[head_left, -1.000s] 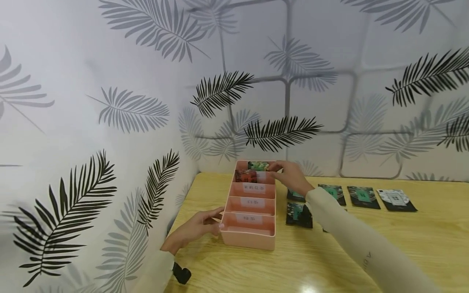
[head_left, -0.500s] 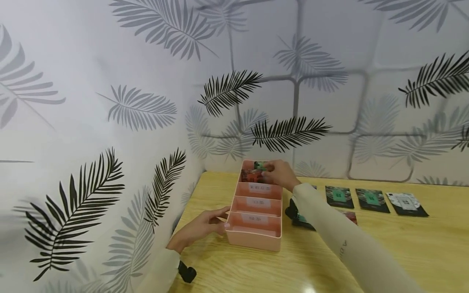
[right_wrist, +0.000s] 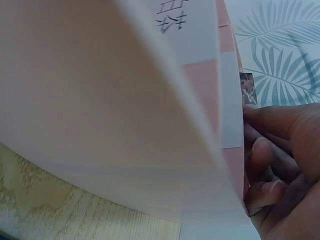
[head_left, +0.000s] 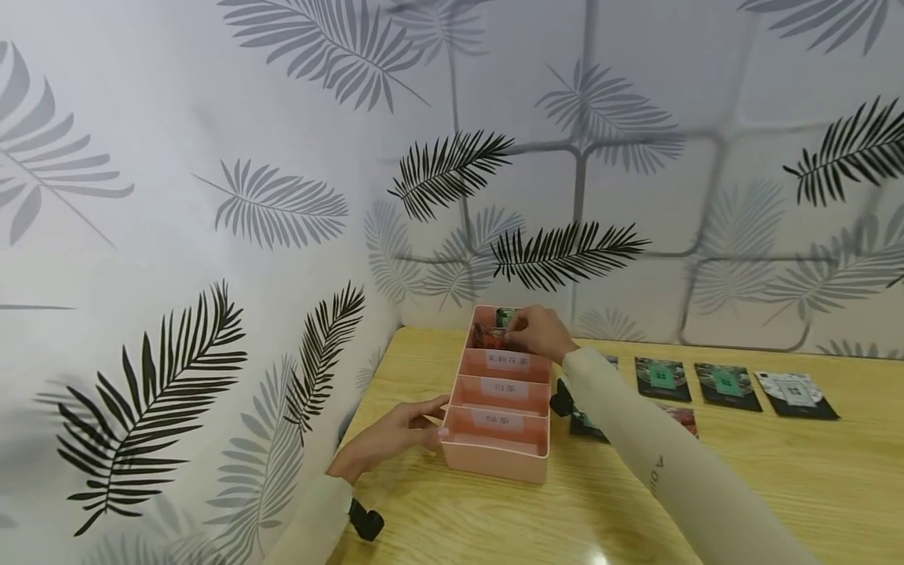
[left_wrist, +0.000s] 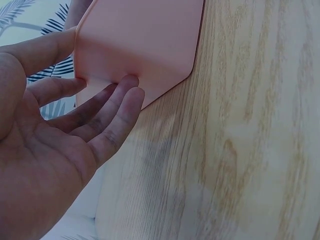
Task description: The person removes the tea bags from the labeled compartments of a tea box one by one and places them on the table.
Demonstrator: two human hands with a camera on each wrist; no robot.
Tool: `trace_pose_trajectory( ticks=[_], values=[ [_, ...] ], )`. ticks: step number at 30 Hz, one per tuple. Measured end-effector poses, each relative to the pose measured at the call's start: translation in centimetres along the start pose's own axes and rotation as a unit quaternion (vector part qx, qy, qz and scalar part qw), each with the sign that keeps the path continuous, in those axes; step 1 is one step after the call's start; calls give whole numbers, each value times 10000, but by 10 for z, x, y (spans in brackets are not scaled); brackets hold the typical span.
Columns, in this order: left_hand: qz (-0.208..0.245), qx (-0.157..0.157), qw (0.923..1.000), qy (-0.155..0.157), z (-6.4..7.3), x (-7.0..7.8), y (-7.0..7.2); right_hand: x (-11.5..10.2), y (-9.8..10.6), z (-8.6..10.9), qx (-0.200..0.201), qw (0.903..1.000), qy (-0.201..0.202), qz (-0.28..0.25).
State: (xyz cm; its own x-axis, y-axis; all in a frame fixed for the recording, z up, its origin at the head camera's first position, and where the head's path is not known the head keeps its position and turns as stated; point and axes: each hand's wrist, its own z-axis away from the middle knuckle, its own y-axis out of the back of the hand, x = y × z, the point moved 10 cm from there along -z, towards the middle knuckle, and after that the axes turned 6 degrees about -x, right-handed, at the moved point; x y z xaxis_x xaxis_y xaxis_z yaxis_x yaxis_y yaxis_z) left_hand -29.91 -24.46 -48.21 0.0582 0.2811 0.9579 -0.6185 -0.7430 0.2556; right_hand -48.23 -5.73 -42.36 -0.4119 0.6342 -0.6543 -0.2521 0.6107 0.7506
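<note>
A long pink divided box (head_left: 494, 464) with handwritten labels on its partitions stands on the wooden table. My left hand (head_left: 395, 433) is at its near left corner; in the left wrist view the extended fingers (left_wrist: 117, 117) touch the box's outer wall. At the far end, my right hand (head_left: 541, 333) pinches a red tea packet (head_left: 486, 337) by its right edge, inside the box. A green tea packet (head_left: 504, 316) stands behind it in the farthest compartment. In the right wrist view, a box wall hides most of the held packet.
Right of the box lie several dark tea packets: two with green labels (head_left: 662, 378) (head_left: 727, 384), one with a white pattern (head_left: 796, 392), and others partly under my right forearm, including a reddish one (head_left: 681, 418). A leaf-patterned wall (head_left: 614, 282) borders the table's back and left.
My right hand has shifted left over the box's far end and grips the red packet, which sits a little lower in its compartment. The left hand stays at the box. The head view has turned slightly left.
</note>
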Motion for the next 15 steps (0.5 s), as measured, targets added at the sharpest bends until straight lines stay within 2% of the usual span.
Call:
trace_pose_trajectory(
  ticks=[7, 15],
  values=[
    [-7, -3, 10000, -19, -2, 2, -2, -5, -1, 5, -77, 9999, 47, 117],
    [-26, 25, 10000, -36, -1, 2, -1, -13, 14, 12, 224, 9981, 532, 232]
  ],
)
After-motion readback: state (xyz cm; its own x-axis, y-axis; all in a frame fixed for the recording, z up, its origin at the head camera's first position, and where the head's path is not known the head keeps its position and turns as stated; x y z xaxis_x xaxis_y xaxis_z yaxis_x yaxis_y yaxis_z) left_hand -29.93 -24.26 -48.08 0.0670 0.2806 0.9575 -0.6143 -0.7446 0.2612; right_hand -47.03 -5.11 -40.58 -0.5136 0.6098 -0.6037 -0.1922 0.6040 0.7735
